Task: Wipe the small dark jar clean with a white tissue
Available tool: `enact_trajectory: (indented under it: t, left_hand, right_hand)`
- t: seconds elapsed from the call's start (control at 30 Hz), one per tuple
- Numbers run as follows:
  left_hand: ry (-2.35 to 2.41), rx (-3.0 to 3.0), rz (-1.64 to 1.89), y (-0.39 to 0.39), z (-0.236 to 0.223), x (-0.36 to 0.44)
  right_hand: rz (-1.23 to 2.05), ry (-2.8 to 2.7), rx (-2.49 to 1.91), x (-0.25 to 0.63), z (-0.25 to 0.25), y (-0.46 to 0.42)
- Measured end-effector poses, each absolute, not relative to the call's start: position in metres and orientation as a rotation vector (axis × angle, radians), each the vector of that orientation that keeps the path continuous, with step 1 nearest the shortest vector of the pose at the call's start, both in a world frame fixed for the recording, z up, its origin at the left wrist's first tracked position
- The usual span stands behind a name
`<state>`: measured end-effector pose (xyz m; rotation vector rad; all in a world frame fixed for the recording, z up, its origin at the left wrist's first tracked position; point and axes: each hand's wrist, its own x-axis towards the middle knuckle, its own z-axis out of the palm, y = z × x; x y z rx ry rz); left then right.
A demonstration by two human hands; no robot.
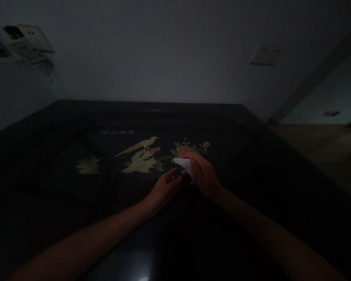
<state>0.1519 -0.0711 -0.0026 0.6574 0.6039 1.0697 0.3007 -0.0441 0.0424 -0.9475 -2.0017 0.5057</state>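
In the dim head view both hands meet over a black lacquered table [251,156]. My left hand [163,189] is closed round a small dark object [181,174] that I cannot name. My right hand [203,175] pinches a white cloth or tissue [183,164] and presses it against that object. Just beyond the hands the tabletop carries an inlaid bird [139,145], pale leaves and orange flowers [190,148].
A grey wall stands behind the table, with a socket plate [266,54] at the upper right and more sockets [27,43] at the upper left. To the right lies wooden floor [324,148] past the table's edge. The room is very dark.
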Motion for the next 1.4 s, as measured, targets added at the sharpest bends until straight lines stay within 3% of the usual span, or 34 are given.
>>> enact_trajectory:
  t: [0.1, 0.2, 0.47, 0.57, 0.8, 1.13, 1.23, 1.4]
  left_hand:
    - [0.697, 0.675, 1.092, -0.071, -0.004, 0.153]
    - [0.732, 0.671, 1.115, -0.072, 0.0, 0.155]
    - [0.659, 0.686, 1.092, -0.074, 0.003, 0.152]
    - [0.649, 0.689, 1.08, -0.075, 0.002, 0.151]
    - [0.688, 0.709, 1.085, -0.074, 0.002, 0.153]
    - [0.762, 0.729, 1.129, -0.074, 0.003, 0.152]
    - [0.75, 0.716, 1.127, -0.073, 0.001, 0.152]
    - [0.667, 0.663, 1.125, -0.073, 0.002, 0.152]
  right_hand:
    - [0.187, -2.217, -0.831, 0.299, 0.043, -0.048]
    - [0.129, -2.263, -0.797, 0.298, 0.045, -0.049]
    - [0.914, -1.664, -1.033, 0.298, 0.044, -0.043]
    - [1.038, -1.511, -1.069, 0.299, 0.039, -0.041]
    - [0.897, -1.569, -1.072, 0.297, 0.035, -0.048]
    - [0.038, -2.163, -0.802, 0.296, 0.038, -0.058]
    - [0.077, -2.151, -0.833, 0.294, 0.042, -0.058]
    - [0.523, -1.86, -0.921, 0.293, 0.051, -0.054]
